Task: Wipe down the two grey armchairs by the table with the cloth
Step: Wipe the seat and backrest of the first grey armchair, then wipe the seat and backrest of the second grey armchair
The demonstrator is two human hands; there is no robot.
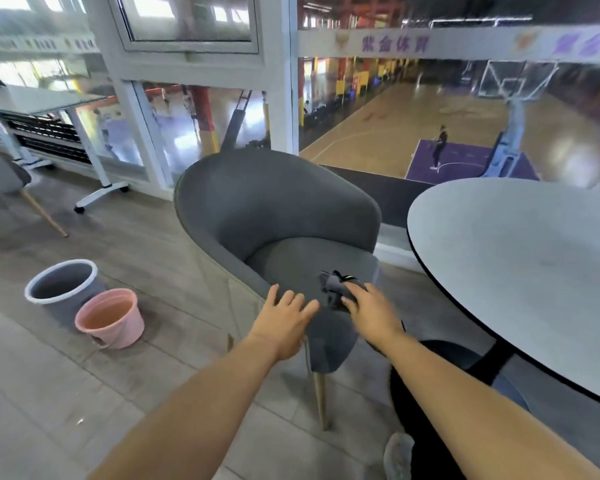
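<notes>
Between pink bucket (110, 318) and table (516, 265) stands the armchair (274, 206).

- My left hand (284, 323) lies flat on the near arm of the grey armchair (274, 202), fingers spread.
- My right hand (371, 315) grips the bunched dark cloth (335, 287) against the seat's front edge.
- The round white worktop (516, 254) stands just to the right.
- A grey bucket (58, 311) and a pink bucket (118, 336) touch on the floor, left.
</notes>
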